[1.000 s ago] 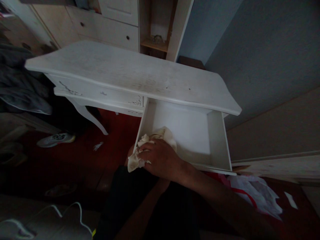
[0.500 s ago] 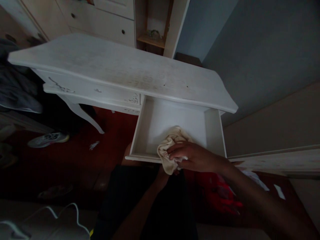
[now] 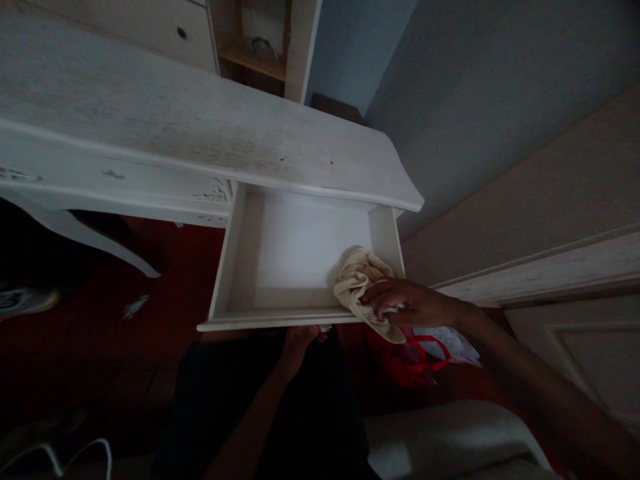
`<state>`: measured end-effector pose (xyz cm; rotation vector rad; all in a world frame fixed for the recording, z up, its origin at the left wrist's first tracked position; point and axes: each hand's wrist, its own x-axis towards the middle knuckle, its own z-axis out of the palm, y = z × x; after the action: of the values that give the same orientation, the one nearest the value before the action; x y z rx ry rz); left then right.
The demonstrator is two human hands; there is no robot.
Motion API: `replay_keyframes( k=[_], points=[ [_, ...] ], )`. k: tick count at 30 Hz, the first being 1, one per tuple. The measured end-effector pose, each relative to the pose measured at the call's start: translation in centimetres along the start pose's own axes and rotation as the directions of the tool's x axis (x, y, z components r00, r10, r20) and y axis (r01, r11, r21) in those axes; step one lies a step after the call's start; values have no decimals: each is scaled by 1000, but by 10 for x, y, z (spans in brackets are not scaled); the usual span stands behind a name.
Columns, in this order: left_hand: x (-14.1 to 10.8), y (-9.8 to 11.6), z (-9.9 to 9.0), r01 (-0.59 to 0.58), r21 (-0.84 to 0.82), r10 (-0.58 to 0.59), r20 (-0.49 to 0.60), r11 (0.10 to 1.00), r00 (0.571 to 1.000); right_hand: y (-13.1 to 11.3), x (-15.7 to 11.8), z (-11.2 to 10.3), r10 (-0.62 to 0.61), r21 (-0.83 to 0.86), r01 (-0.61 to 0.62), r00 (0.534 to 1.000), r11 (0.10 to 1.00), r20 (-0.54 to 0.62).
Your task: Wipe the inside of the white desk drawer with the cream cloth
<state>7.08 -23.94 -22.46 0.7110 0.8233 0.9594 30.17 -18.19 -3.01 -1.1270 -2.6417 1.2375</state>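
My right hand [image 3: 393, 300] is closed on a crumpled beige cloth [image 3: 363, 273], pressing it into the front right corner of a pulled-out white drawer [image 3: 315, 319]. Part of the cloth hangs over the drawer's front edge. Below that front edge, near its middle, my left hand [image 3: 299, 341] has its fingers curled round a small pale piece, apparently the drawer handle [image 3: 325, 328]; the drawer front hides most of it. Nothing but the cloth shows inside the drawer. The drawer belongs to a white table [image 3: 200, 120] with dark smudges on its top.
A cabinet [image 3: 195, 40] with an open shelf [image 3: 255, 60] stands behind the table, and a grey wall [image 3: 500, 100] rises at the right. On the red floor lie a red bag [image 3: 410, 363], a white plastic bag [image 3: 450, 343] and, far left, a shoe [image 3: 30, 300].
My right hand has moved the cloth rightward along the drawer's front, into the right corner. My left hand stays at the drawer front. The view has turned to the right.
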Motion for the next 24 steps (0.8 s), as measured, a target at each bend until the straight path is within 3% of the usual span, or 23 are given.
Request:
replay_keyframes(
  k=[8, 15, 24],
  points=[
    [0, -6, -4, -47, 19, 47, 18, 999, 999, 7, -14, 2, -33, 18, 35, 996, 999, -81],
    [-1, -4, -2, -30, 7, 30, -14, 1000, 999, -8, -13, 11, -33, -136, 19, 994, 991, -102],
    [2, -11, 2, -43, -68, 42, -18, 997, 999, -30, 25, 28, 7, -162, -25, 994, 986, -108]
  ],
)
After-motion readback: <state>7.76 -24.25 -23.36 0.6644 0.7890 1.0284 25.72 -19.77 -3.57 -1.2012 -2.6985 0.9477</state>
